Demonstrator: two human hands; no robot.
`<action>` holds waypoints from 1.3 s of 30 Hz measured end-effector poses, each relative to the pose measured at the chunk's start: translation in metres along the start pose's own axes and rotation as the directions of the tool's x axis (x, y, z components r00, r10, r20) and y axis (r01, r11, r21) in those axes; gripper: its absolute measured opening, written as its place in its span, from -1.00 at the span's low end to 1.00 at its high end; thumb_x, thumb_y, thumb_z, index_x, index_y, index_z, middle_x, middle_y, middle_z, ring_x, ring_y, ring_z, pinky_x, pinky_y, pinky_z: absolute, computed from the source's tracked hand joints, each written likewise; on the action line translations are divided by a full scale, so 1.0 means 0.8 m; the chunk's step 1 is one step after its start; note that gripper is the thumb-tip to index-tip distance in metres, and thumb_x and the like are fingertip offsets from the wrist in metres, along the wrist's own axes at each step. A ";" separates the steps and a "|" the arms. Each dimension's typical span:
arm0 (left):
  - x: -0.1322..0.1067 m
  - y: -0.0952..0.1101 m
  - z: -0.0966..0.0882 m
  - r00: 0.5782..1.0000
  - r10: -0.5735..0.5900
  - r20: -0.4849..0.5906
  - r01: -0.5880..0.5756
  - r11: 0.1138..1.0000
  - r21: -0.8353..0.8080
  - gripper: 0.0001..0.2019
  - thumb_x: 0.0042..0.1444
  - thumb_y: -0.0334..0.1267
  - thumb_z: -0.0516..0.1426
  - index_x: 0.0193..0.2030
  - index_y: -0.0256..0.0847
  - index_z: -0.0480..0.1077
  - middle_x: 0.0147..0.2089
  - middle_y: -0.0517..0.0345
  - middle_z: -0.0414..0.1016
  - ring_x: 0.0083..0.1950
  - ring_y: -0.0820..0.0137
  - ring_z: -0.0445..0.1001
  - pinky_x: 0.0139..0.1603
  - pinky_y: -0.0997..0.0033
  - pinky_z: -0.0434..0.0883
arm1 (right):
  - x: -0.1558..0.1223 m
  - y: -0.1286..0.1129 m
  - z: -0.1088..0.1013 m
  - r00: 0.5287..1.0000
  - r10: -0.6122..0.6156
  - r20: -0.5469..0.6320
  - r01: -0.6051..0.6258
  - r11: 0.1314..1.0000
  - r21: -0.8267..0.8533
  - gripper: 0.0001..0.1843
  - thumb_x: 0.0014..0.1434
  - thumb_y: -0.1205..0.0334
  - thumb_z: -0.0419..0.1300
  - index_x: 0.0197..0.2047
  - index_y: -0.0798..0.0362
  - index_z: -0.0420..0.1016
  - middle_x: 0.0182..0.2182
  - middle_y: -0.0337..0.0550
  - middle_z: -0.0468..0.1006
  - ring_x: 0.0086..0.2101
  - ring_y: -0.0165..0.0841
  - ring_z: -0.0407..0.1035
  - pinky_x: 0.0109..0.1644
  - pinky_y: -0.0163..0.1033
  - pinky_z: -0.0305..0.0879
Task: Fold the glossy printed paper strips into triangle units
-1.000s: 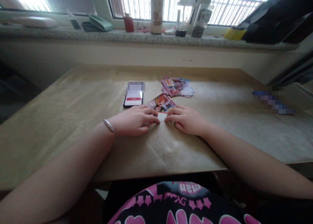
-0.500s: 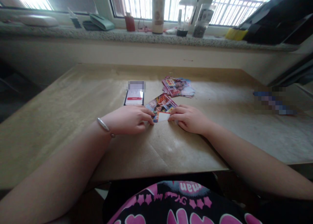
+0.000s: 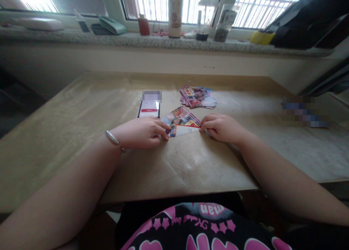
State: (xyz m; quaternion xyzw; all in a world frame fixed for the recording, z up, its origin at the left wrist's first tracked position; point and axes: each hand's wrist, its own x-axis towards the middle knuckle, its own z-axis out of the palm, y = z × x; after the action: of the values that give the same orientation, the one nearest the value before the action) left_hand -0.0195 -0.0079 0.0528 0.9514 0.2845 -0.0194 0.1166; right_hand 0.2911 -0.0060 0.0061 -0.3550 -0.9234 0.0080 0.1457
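Observation:
A colourful printed leaflet [image 3: 180,116] lies on the table at the centre, with a white, orange-edged strip along its near side. That strip looks like a folded-over edge. My left hand [image 3: 143,132] has its fingertips closed on the leaflet's near left corner. At the right end of the same edge, my right hand [image 3: 220,128] pinches the corner between thumb and fingers. Just beyond the leaflet is a loose pile of similar leaflets [image 3: 200,97]. Behind my left hand a phone [image 3: 149,108] lies face up with its screen lit.
The wooden table [image 3: 109,93] reaches to the wall. A blurred blue and purple item [image 3: 305,113] lies at its right side. On the stone windowsill [image 3: 158,42] stand a red bottle [image 3: 143,25], a tall cylinder [image 3: 175,17], a clear container [image 3: 225,24] and a dark bag [image 3: 308,24].
My right hand has slid right along the leaflet's near edge to its corner, and more of the white strip shows. My left hand has shifted slightly left, still at its corner.

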 end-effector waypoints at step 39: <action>0.025 -0.004 0.049 0.977 0.114 -0.180 -0.077 0.977 0.200 -0.60 0.36 -0.15 -0.06 0.28 -0.09 0.28 0.33 -0.01 0.25 0.40 0.13 0.11 0.39 0.01 0.07 | 0.009 0.004 0.023 0.960 0.239 -0.146 -0.219 0.965 0.141 -0.60 0.14 0.24 0.17 0.07 0.04 0.45 0.13 0.11 0.41 0.13 -0.06 0.28 0.19 0.14 0.22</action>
State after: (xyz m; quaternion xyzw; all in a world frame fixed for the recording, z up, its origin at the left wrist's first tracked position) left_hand -0.0034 -0.0036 0.0122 0.9682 0.2451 0.0502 -0.0029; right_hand 0.2832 0.0023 -0.0098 -0.4497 -0.8588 0.0530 0.2397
